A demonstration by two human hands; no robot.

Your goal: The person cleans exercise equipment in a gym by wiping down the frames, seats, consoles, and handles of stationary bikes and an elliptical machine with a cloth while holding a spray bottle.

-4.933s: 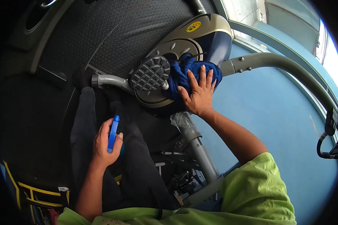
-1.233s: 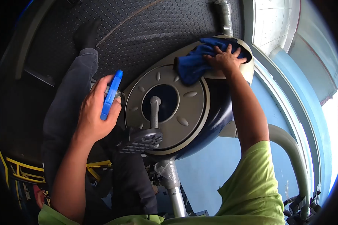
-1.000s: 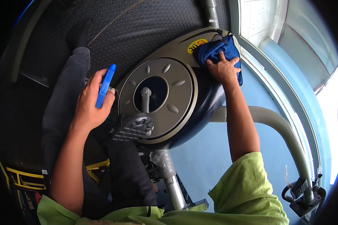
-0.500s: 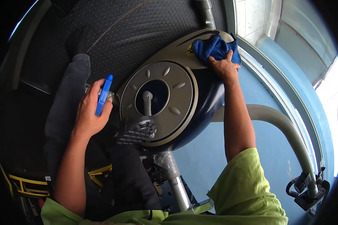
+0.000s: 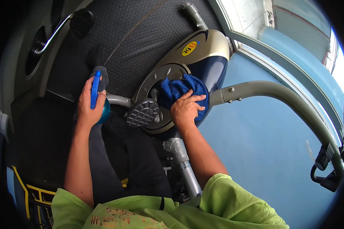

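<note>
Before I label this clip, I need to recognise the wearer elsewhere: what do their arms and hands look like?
The left hand and right hand are bare: no glove, ring or watch shows. The sleeves are short, loose and plain lime green.

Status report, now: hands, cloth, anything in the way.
Left hand holding spray bottle. Right hand spread on blue cloth, against bike housing. Pedal close beside cloth; nothing seen covering it but the hand.

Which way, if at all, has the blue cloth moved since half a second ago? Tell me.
Yes. The blue cloth partly covered the yellow sticker then; now it lies clear below it, nearer the pedal, under the right hand.
</note>
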